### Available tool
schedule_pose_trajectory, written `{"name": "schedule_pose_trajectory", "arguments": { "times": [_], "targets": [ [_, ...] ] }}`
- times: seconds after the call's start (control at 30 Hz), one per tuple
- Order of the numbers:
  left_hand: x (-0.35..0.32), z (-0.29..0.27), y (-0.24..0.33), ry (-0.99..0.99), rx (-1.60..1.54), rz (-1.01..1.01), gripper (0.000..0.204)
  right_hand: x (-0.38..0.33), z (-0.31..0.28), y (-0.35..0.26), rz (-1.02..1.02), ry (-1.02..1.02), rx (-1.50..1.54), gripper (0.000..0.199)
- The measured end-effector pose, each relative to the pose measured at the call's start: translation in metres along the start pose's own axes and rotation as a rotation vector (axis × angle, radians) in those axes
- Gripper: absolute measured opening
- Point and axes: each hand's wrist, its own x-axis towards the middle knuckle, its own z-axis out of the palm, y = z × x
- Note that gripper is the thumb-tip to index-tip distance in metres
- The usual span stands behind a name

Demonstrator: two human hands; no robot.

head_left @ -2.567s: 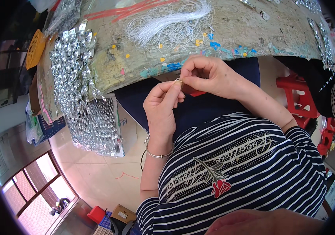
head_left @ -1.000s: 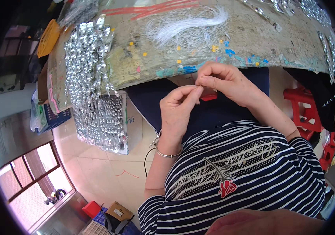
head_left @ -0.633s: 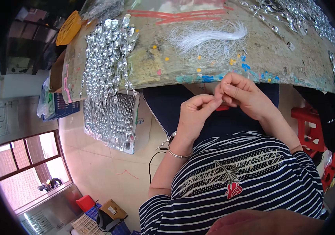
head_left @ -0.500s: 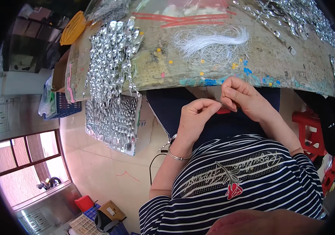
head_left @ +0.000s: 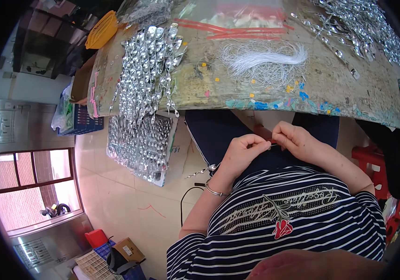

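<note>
My left hand is closed in a pinch, thumb against forefinger, over my lap below the table edge. A shiny twisted silver strip sticks out from its wrist side; the rest is hidden in the hand. Close beside it, my right hand has its fingers curled in a pinch. A thin pale piece shows between the two sets of fingertips, too small to name. On the table above lies a loose bundle of white thread.
Rows of twisted silver strips hang over the table's left edge, above a bagged bundle of them. More silver strips lie at the far right. A yellow basket is at the far left; a red stool stands right.
Both hands have moved down, farther from the table edge, still close together. The silver strip by my left wrist now sticks out more to the left. The whole view has shifted slightly.
</note>
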Motion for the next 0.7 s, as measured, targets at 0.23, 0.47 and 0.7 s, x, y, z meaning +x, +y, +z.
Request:
{"name": "schedule_pose_trajectory", "arguments": {
  "times": [0.23, 0.47, 0.7],
  "targets": [
    [-0.001, -0.006, -0.001, -0.102, 0.079, -0.039, 0.015, 0.001, 0.005, 0.008, -0.340, -0.099, -0.260, 0.012],
    [-0.013, -0.019, -0.010, -0.137, 0.048, 0.087, 0.019, 0.002, -0.016, -0.004, -0.370, 0.037, -0.205, 0.009],
    [-0.031, -0.052, -0.035, 0.034, 0.207, 0.066, 0.020, 0.006, -0.049, -0.015, -0.186, 0.217, -0.074, 0.014]
  ]
}}
